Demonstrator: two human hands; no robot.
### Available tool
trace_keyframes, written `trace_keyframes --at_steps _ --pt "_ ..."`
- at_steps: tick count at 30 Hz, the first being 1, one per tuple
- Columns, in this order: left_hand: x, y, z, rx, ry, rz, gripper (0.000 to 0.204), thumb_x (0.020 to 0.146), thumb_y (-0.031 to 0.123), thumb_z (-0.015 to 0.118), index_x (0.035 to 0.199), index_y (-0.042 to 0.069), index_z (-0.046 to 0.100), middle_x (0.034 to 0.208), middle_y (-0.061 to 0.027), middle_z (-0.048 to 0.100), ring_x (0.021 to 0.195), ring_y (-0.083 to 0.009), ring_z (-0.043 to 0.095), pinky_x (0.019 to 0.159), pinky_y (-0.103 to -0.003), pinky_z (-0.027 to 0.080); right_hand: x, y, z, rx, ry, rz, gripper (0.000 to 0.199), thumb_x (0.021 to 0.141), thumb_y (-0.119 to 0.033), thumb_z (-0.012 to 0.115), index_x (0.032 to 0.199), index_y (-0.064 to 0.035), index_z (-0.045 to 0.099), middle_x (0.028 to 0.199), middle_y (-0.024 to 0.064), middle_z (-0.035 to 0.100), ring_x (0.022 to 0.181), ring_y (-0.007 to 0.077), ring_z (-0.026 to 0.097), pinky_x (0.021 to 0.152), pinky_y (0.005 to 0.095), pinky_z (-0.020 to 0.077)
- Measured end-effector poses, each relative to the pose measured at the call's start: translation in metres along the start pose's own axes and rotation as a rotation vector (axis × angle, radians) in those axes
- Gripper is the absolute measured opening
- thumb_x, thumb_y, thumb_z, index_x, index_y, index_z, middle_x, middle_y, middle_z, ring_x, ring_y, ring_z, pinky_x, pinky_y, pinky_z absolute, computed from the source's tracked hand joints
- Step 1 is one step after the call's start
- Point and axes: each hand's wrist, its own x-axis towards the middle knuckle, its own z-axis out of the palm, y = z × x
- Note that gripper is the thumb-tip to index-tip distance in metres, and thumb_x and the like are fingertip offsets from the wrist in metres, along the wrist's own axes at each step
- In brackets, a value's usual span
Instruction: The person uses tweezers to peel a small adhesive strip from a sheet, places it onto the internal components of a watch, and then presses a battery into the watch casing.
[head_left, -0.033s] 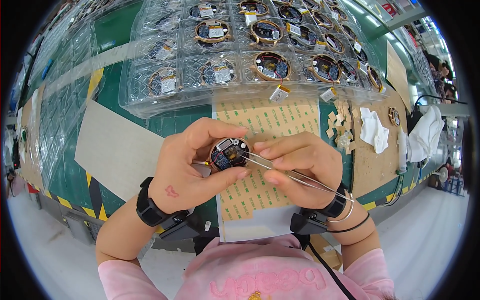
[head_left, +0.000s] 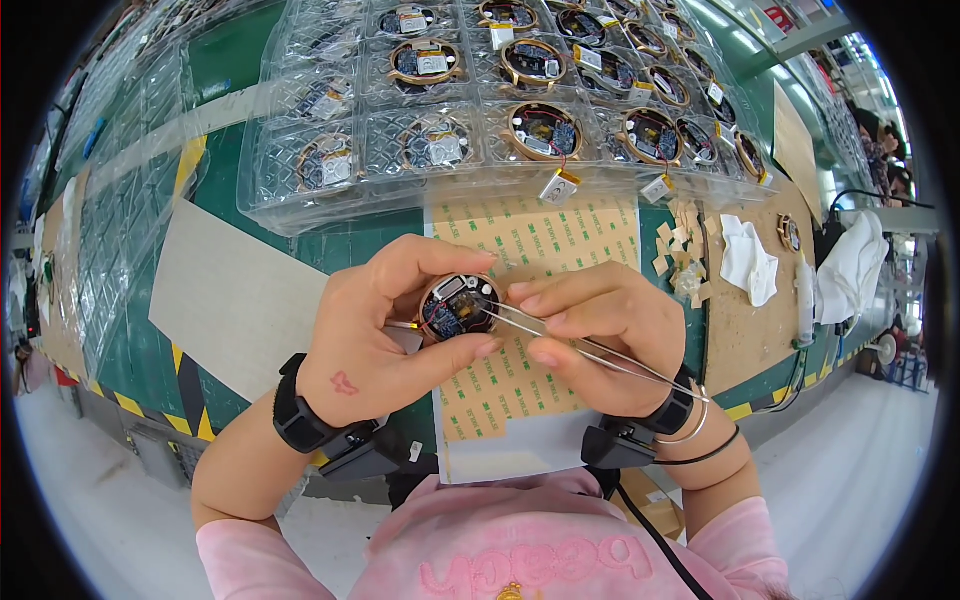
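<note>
Between the thumb and fingers of my left hand (head_left: 375, 335) is a round watch case (head_left: 459, 307) with a rose-gold rim, its open inside facing up. A dark circuit board, a silver part and a thin red wire show in it. A battery partly shows on its left, by my palm; the rest is hidden. My right hand (head_left: 605, 335) grips metal tweezers (head_left: 610, 360), their tips inside the case near its right side. Whether the tips pinch anything is too small to tell. Under both hands lies a tan adhesive sheet (head_left: 540, 235) with green print, on white paper.
A clear plastic tray (head_left: 380, 185) of similar watch cases spans the far side, several batteries hanging out on wires. Right of the sheet are small tan paper pieces (head_left: 662, 240), a white cloth (head_left: 748, 262) and a brown board (head_left: 740, 340). Grey card (head_left: 235, 300) lies left.
</note>
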Motion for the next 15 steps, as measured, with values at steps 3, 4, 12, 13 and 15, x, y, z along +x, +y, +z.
trace_keyframes --at_steps 3,4,12,13,15 --pt "0.0 -0.0001 -0.0011 0.026 -0.024 -0.019 0.056 0.072 -0.004 0.076 0.121 0.002 0.051 0.107 -0.0049 0.06 0.098 -0.0103 0.061 0.084 -0.024 0.049 0.001 0.0007 -0.0011 -0.063 -0.011 -0.015 0.022 0.072 -0.002 0.078 0.085 -0.0021 0.06 0.087 0.0141 0.067 0.084 0.0266 0.069 0.065 0.0307 0.0559" --pt "-0.0002 0.0 -0.0011 0.025 -0.024 -0.021 0.056 0.072 -0.004 0.076 0.121 0.002 0.051 0.107 -0.0049 0.06 0.098 -0.0103 0.061 0.084 -0.024 0.049 0.0009 0.0002 -0.0007 -0.063 -0.011 -0.013 0.022 0.072 -0.002 0.078 0.085 -0.0021 0.06 0.087 0.0141 0.067 0.084 0.0266 0.069 0.065 0.0307 0.0559" --pt "-0.0016 -0.0008 -0.0014 0.118 -0.05 -0.002 0.055 0.073 -0.006 0.075 0.122 0.002 0.05 0.109 -0.0054 0.06 0.098 -0.0103 0.06 0.084 -0.024 0.049 0.001 -0.0035 -0.0076 -0.072 -0.139 0.061 0.017 0.08 0.001 0.07 0.09 -0.0021 0.057 0.096 0.0173 0.065 0.093 0.0292 0.068 0.079 0.036 0.0554" --pt "-0.0016 -0.0002 -0.0018 0.119 -0.054 -0.005 0.055 0.073 -0.006 0.075 0.122 0.002 0.05 0.109 -0.0054 0.06 0.099 -0.0103 0.06 0.084 -0.024 0.049 0.0004 -0.0028 -0.0078 -0.003 -0.123 0.107 0.016 0.08 0.002 0.07 0.089 -0.0018 0.057 0.096 0.0176 0.066 0.092 0.029 0.068 0.079 0.0364 0.0553" --pt "-0.0016 0.0006 -0.0021 0.12 -0.062 -0.012 0.055 0.072 -0.006 0.075 0.121 0.002 0.051 0.108 -0.0053 0.06 0.099 -0.0103 0.06 0.083 -0.024 0.049 -0.0008 -0.0013 -0.0084 0.133 -0.09 0.198 0.016 0.079 0.003 0.07 0.088 -0.0011 0.058 0.096 0.0184 0.067 0.092 0.0287 0.068 0.079 0.0372 0.055"
